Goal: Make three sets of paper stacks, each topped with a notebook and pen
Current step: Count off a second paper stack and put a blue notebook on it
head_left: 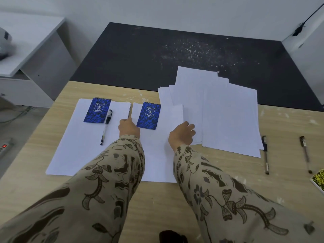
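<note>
Paper stack in the middle [157, 155] sits between the two hands. The left hand [128, 128] is at its left edge, fingers bent. The right hand [182, 133] is at its right edge, fingers curled over the border. Whether either hand actually grips the sheets or only presses against them cannot be told.

A blue notebook [149, 115] lies on the far part of this stack, but no pen is with it. Just to the left, the left stack [78, 146] already carries its own blue notebook [97, 110] and a pen [106, 127].

To the right, loose sheets [228, 120] are fanned untidily on the surface [228, 181]. Beyond them lie two spare pens, the inner pen [266, 155] touching the sheets' edge and the outer pen [306, 154] apart from it. Both have their long axes running away from the person.

These pens are well to the right of both hands, so the right hand is the nearer one to fetch one. A yellow-patterned notebook [318, 180] shows at the right edge.
</note>
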